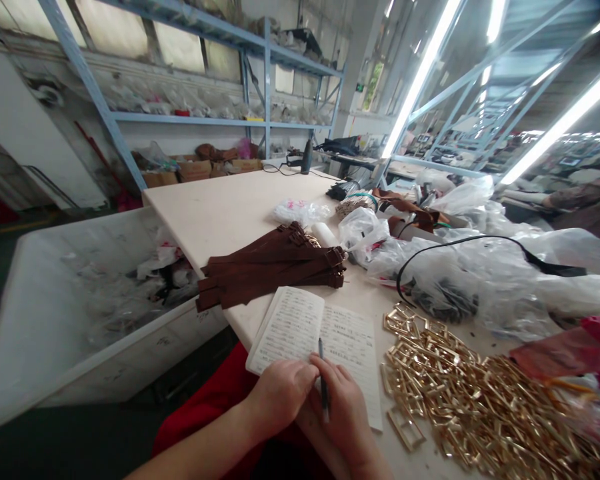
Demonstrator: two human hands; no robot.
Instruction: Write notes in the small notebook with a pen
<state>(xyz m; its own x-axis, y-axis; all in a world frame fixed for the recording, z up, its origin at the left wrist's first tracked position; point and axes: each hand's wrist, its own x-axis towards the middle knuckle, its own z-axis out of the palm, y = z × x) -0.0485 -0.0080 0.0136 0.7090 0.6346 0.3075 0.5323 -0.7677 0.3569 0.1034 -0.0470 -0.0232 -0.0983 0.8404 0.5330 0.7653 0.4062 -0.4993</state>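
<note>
An open notebook [295, 320] with handwritten lines lies at the near table edge. My right hand [347, 403] rests over its right page, closed around a dark pen [325, 400] that slants up the page. Close against it is my left hand [283, 390], curled shut at the lower edge of the notebook; its fingertips are hidden, so whatever it may hold does not show. Just beyond the notebook lies a stack of dark brown straps [275, 270], with metal fittings at their right ends.
Gold-coloured metal buckles [470, 393] are heaped on the right of the table [200, 207]. Behind them are clear plastic bags [505, 293] and a black strap [480, 239]. A white bin [115, 367] stands left of the table. Blue shelving [190, 120] rises at the back.
</note>
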